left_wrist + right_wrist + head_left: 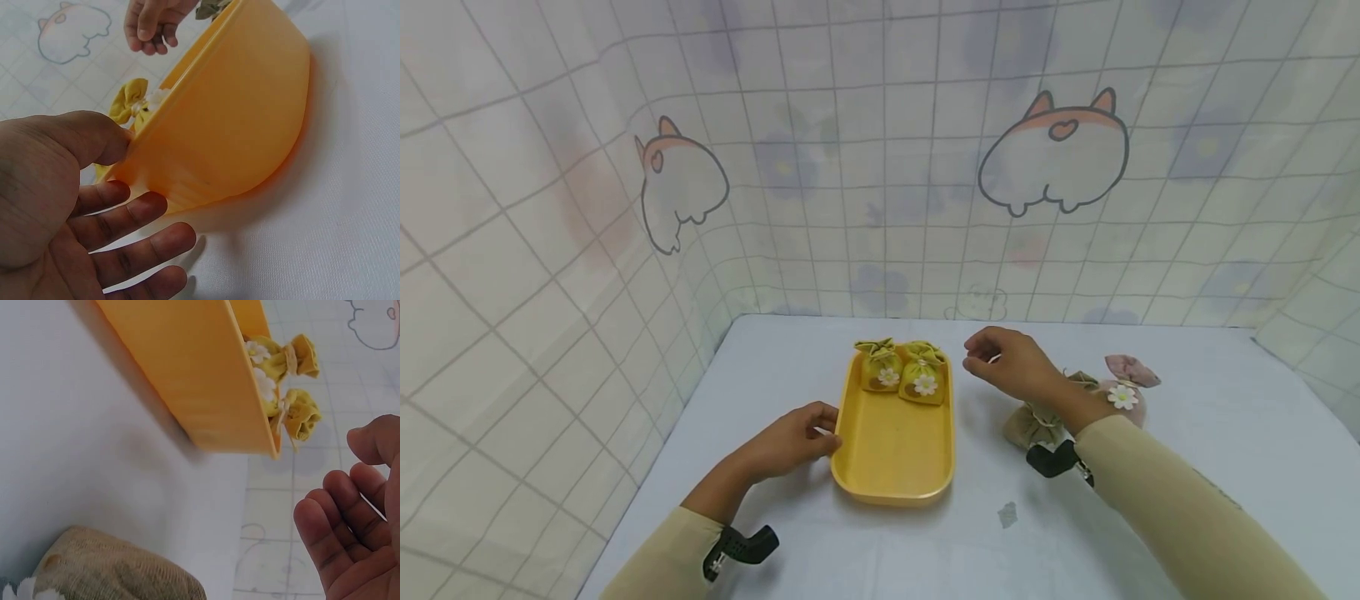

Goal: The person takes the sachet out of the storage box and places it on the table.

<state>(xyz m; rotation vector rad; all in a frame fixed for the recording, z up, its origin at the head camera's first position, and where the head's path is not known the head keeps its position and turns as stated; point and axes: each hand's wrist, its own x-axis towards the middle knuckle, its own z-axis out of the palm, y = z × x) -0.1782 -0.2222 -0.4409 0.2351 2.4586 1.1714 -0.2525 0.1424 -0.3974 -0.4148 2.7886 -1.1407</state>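
The yellow tray (891, 442) is set on the white desk (985, 550), nearer to the left edge than to the right, its long sides pointed toward the far edge. Two yellow pouches (922, 371), each trimmed with a white flower, are placed side by side inside the tray's far end. The tray's left rim is touched by the thumb of the left hand (786, 442); its fingers are spread, with nothing enclosed, and whether the wall is pressed by them cannot be told. The right hand (1011, 362) is held above the desk, just beside the tray's far right corner, its fingers loosely bent, its thumb apart, nothing gripped. Toward the desk's right edge, a khaki pouch (1033, 427) is partly covered by the right wrist, and a pink pouch (1140, 400) is seen beside it. Beyond the desk's far edge, a checked wall cloth (917, 208) is hung.
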